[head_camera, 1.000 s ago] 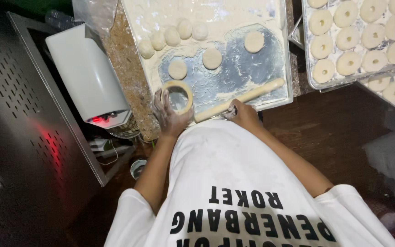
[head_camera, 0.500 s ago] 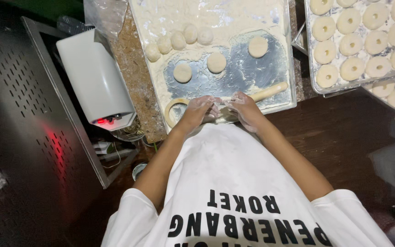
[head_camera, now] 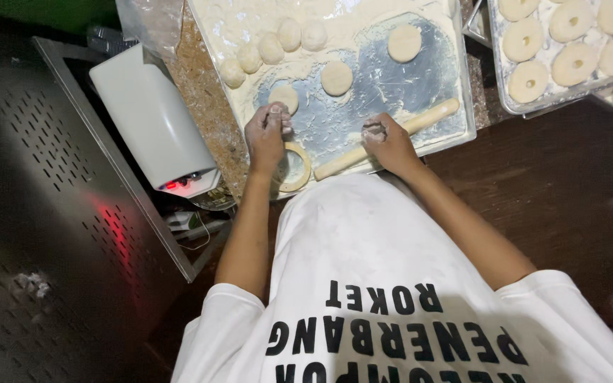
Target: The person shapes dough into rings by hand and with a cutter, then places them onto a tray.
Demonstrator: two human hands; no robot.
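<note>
While the left hand (head_camera: 266, 135) pinches a dough scrap above the ring cutter (head_camera: 294, 167), the right hand (head_camera: 386, 142) rests loosely curled beside the rolling pin (head_camera: 384, 139). The floured board (head_camera: 420, 78) carries seven dough pieces; the tray (head_camera: 509, 106) holds ring doughnuts (head_camera: 575, 64).

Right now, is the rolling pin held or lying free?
Lying free: the rolling pin rests flat on the floured board, beside the right hand.

Tray (head_camera: 499, 85): holds ring-shaped dough pieces, upper right.
White appliance (head_camera: 152, 120): left of board, red light glowing.
Perforated metal panel (head_camera: 44, 191): far left.
</note>
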